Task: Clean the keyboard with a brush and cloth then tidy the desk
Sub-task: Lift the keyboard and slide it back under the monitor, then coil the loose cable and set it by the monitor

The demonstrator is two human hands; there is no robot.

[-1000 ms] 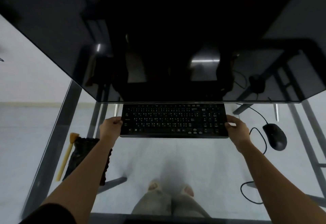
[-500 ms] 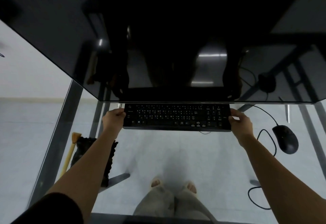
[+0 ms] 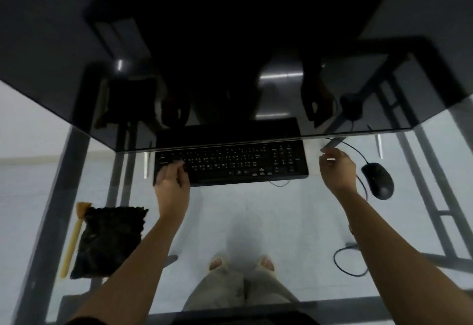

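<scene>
Resting on the keys at the left end of the black rectangular keyboard (image 3: 243, 163), the fingers (image 3: 179, 167) of the left hand (image 3: 172, 186) lie loosely apart and clamp nothing. The right hand (image 3: 337, 168) hovers just right of the keyboard, clear of it, its fingers (image 3: 329, 154) loosely curled and empty. The keyboard lies flat on the clear glass bench (image 3: 294, 222), its far edge under the dark monitor screen (image 3: 230, 43). Near-left of the keyboard lies a crumpled black cloth (image 3: 110, 242), with a tan wooden-handled brush (image 3: 74, 237) just beside it. A black mouse (image 3: 377, 180) sits right of the keyboard.
</scene>
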